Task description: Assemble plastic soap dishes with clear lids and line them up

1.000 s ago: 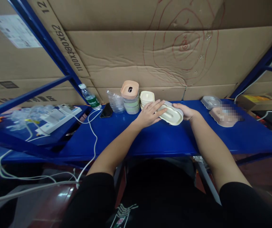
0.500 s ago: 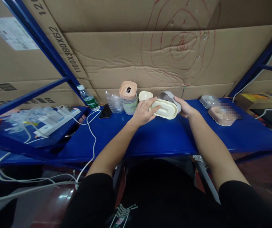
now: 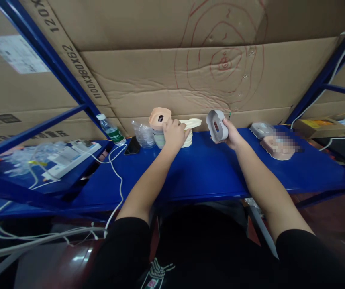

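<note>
My left hand [image 3: 174,134] is closed on a flat cream lid [image 3: 192,123] and holds it over the stack of cream containers [image 3: 187,138] at the back of the blue table [image 3: 208,168]. Just left of that stands a taller stack of bowls topped by a pink lid with a hole [image 3: 159,117]. My right hand [image 3: 231,134] grips a grey lid with an oval opening [image 3: 216,125], tilted on edge above the table, apart from the cream lid.
A grey lid [image 3: 262,130] and a pink lid [image 3: 276,145] lie at the right. Clear plastic cups [image 3: 143,134], a dark phone [image 3: 132,146] and a water bottle [image 3: 111,129] stand left of the stacks. White cables [image 3: 115,172] and a power strip [image 3: 65,156] sit at the left. Cardboard walls the back.
The two lids, held together a second ago, have come apart. My left hand carried the cream lid left and back onto the cream stack; my right hand kept the grey lid and turned it upright.
</note>
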### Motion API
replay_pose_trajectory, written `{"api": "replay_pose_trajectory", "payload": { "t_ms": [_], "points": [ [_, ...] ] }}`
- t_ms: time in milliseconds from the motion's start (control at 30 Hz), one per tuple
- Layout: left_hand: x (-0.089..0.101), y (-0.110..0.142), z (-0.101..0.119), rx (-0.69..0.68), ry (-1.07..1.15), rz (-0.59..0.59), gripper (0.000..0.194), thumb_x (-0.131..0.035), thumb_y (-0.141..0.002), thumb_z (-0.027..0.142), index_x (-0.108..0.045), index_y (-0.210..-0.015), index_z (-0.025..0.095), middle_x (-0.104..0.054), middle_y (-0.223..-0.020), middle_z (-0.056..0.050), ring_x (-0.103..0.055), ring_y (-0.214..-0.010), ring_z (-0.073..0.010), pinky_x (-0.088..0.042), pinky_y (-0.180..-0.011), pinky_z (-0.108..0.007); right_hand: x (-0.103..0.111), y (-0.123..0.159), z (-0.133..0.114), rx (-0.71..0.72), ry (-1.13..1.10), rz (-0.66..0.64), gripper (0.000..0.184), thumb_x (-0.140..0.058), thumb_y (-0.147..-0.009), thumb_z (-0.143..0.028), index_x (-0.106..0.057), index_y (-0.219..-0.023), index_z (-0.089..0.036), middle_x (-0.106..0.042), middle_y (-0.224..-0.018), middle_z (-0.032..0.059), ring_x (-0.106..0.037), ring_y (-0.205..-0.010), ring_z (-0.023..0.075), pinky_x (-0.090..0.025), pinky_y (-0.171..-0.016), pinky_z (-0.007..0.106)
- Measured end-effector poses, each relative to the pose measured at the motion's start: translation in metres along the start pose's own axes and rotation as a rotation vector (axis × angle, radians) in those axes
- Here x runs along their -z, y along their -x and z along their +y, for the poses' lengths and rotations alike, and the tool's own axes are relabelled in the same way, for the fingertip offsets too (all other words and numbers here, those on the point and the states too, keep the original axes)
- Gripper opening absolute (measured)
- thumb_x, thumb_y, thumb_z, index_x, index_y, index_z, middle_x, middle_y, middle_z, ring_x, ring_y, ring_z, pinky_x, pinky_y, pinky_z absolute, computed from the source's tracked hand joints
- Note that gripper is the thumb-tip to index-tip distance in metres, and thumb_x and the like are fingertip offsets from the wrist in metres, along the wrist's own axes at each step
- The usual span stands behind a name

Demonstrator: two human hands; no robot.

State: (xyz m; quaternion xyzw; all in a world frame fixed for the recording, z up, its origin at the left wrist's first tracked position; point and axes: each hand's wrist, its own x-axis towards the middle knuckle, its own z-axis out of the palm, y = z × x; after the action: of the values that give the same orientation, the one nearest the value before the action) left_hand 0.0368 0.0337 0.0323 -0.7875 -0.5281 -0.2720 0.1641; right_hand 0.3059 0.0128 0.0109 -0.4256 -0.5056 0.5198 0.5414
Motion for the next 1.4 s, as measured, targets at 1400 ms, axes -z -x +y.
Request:
{"api": "replay_pose_trajectory", "payload": {
  "t_ms": [1400],
  "points": [
    [-0.011,0.039,0.02,-0.32,0.278,0.123,0.039,-0.067,-0.1,0.049,-0.076,-0.132,0.028,-0.071,-0.142,-0.015,-0.06,-0.136,-0.0385,-0.033,-0.116,-0.06,-0.029,0.008,0.01,-0.06,-0.096,-0.158,0.065,-0.046,-0.1,-0.079,-0.069,-0.128,-0.025,-0.084,-0.107,0.0121,-0.082,-0.09,0.0299,-0.065,-0.074,0.042]
  ]
}}
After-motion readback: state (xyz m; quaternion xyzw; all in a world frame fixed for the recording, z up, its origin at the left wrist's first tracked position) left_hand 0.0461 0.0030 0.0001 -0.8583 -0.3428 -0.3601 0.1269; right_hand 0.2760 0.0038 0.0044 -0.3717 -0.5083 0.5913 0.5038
